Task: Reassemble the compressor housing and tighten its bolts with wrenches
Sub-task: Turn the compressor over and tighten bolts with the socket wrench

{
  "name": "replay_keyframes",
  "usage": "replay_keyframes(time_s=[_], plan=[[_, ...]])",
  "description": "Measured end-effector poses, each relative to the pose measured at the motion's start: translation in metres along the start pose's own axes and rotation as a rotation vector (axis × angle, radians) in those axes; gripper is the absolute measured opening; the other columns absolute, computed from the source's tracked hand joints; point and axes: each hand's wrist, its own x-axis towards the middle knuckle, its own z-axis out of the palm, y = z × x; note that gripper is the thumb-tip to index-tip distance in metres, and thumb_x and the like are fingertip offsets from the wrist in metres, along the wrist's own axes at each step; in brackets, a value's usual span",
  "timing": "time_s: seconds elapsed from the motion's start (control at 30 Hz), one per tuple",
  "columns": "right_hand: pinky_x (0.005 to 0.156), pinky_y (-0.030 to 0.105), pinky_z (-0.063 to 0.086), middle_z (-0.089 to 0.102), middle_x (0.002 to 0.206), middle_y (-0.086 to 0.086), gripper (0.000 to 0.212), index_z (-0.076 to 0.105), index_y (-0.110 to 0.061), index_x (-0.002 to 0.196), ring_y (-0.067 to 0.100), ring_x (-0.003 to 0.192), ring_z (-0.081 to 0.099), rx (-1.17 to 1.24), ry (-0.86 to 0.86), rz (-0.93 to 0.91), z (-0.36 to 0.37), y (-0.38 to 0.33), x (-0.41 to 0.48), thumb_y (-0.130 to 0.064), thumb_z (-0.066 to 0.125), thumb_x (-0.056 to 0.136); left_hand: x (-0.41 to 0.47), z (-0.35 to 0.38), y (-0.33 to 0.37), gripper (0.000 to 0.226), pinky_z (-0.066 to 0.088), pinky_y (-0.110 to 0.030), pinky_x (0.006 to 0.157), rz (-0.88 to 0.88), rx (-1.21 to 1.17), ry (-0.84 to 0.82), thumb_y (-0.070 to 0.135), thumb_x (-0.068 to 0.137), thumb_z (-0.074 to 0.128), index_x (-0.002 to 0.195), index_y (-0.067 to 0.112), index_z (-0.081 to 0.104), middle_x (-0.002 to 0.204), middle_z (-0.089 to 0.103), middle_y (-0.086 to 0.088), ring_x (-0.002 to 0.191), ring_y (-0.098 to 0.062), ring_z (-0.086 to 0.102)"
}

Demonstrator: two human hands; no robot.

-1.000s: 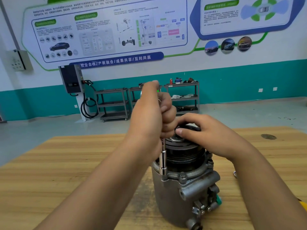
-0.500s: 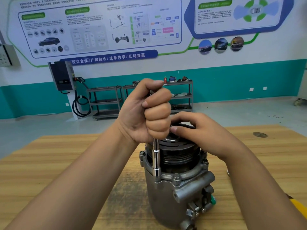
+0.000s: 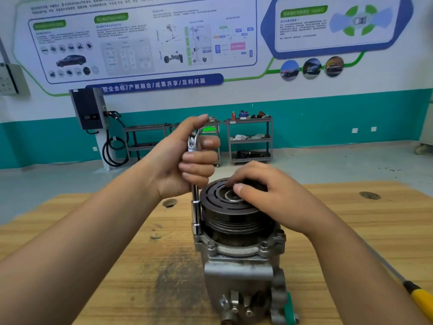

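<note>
The compressor [image 3: 241, 273] stands upright on the wooden worktop [image 3: 93, 254], close to the near edge and about midway across, pulley [image 3: 234, 216] on top. It's right in front of the person, between the two forearms.

Left hand [image 3: 185, 160]: fingers wrapped tight round the upper end of a socket wrench [image 3: 195, 207], thumb up along it. The tool's long axis runs straight up and down, parallel to the compressor's own axis, and its socket sits down on the housing flange at the left front corner. The bolt under it is hidden, so I can't tell how far home it is. Two more flange bolts show, one front left [image 3: 211, 245] and one front right [image 3: 264, 246].

Right hand [image 3: 264, 193]: laid over the pulley's face, fingers spread and pressing down, gripping nothing. It looks to be steadying the unit.

Here's what the turn hangs on: the wrench shaft stands just beside the pulley's left rim, nearly touching. So I'd say there's no room to lean it rightward; it has to spin about its own upright line. To the left and towards the far edge the worktop offers free swing. The left hand is the nearer one for this bolt; the front right bolt lies nearer the right.

A yellow-handled tool [image 3: 419, 299] lies at the near right corner, well apart from the work.
</note>
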Motion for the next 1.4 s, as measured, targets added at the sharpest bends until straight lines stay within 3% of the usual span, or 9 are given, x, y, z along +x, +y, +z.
replay_keyframes(time_s=[0.13, 0.23, 0.33, 0.47, 0.53, 0.9, 1.1, 1.23, 1.4], plan=[[0.089, 0.024, 0.043, 0.058, 0.102, -0.019, 0.018, 0.066, -0.032, 0.101, -0.005, 0.1, 0.051, 0.023, -0.006, 0.023, -0.001, 0.001, 0.0, -0.028, 0.05, 0.093, -0.002, 0.018, -0.011, 0.037, 0.025, -0.014, 0.034, 0.38, 0.383, 0.656, 0.045, 0.095, 0.045, 0.071, 0.018, 0.043, 0.041, 0.032, 0.009, 0.033, -0.007, 0.026], [0.088, 0.024, 0.045, 0.06, 0.102, -0.018, 0.019, 0.067, -0.029, 0.102, -0.005, 0.099, 0.053, 0.055, -0.005, 0.03, -0.001, 0.001, -0.002, -0.026, 0.05, 0.094, 0.008, 0.03, -0.019, 0.038, 0.02, -0.022, 0.042, 0.539, 0.676, 0.873, 0.036, 0.099, 0.031, 0.066, 0.017, 0.036, 0.044, 0.033, 0.006, 0.039, -0.013, 0.025], [0.087, 0.023, 0.044, 0.061, 0.102, -0.017, 0.019, 0.067, -0.028, 0.101, -0.005, 0.099, 0.053, 0.062, 0.012, 0.029, 0.0, 0.003, -0.002, -0.025, 0.05, 0.094, 0.013, 0.03, -0.017, 0.037, 0.019, -0.022, 0.043, 0.515, 0.774, 0.865, 0.029, 0.097, 0.028, 0.062, 0.018, 0.033, 0.043, 0.031, 0.006, 0.038, -0.013, 0.023], [0.089, 0.025, 0.043, 0.061, 0.104, -0.014, 0.019, 0.067, -0.024, 0.101, -0.001, 0.101, 0.053, 0.051, 0.033, 0.026, 0.002, 0.004, -0.001, -0.025, 0.048, 0.094, 0.01, 0.02, -0.004, 0.036, 0.016, -0.015, 0.035, 0.357, 0.647, 0.632, 0.031, 0.097, 0.025, 0.064, 0.02, 0.031, 0.041, 0.025, 0.007, 0.034, -0.009, 0.016], [0.091, 0.024, 0.042, 0.061, 0.105, -0.015, 0.02, 0.066, -0.024, 0.102, -0.002, 0.103, 0.052, 0.046, 0.036, 0.031, 0.002, 0.004, 0.0, -0.025, 0.047, 0.095, 0.011, 0.017, -0.002, 0.038, 0.015, -0.015, 0.035, 0.334, 0.632, 0.61, 0.034, 0.098, 0.025, 0.064, 0.02, 0.033, 0.042, 0.025, 0.007, 0.034, -0.009, 0.016], [0.087, 0.02, 0.042, 0.058, 0.109, -0.02, 0.022, 0.063, -0.029, 0.11, -0.005, 0.105, 0.049, -0.022, 0.011, 0.048, 0.0, 0.003, -0.002, -0.03, 0.046, 0.096, -0.016, 0.037, 0.023, 0.034, 0.015, -0.016, 0.032, 0.628, 0.424, 0.8, 0.032, 0.098, 0.032, 0.066, 0.02, 0.036, 0.042, 0.026, 0.009, 0.035, -0.007, 0.017], [0.087, 0.019, 0.041, 0.058, 0.109, -0.018, 0.023, 0.063, -0.027, 0.111, -0.004, 0.105, 0.049, -0.043, 0.013, 0.036, 0.0, 0.003, -0.002, -0.029, 0.046, 0.096, -0.01, 0.045, -0.012, 0.033, 0.012, -0.018, 0.037, 0.615, 0.438, 0.941, 0.033, 0.101, 0.028, 0.07, 0.021, 0.03, 0.044, 0.024, 0.008, 0.036, -0.007, 0.017], [0.088, 0.019, 0.041, 0.058, 0.11, -0.017, 0.023, 0.063, -0.027, 0.112, -0.003, 0.105, 0.049, -0.052, 0.012, 0.033, 0.0, 0.004, -0.002, -0.03, 0.046, 0.096, -0.005, 0.044, -0.021, 0.032, 0.019, -0.017, 0.034, 0.621, 0.444, 1.011, 0.036, 0.102, 0.028, 0.075, 0.02, 0.036, 0.038, 0.032, 0.012, 0.032, -0.004, 0.024], [0.086, 0.016, 0.041, 0.058, 0.109, -0.019, 0.023, 0.062, -0.029, 0.112, -0.005, 0.104, 0.049, -0.038, 0.011, 0.037, 0.0, 0.004, -0.001, -0.03, 0.046, 0.096, -0.005, 0.046, -0.025, 0.029, 0.024, -0.023, 0.044, 0.639, 0.502, 1.07, 0.036, 0.102, 0.028, 0.08, 0.022, 0.039, 0.053, 0.036, 0.007, 0.041, -0.007, 0.029]])
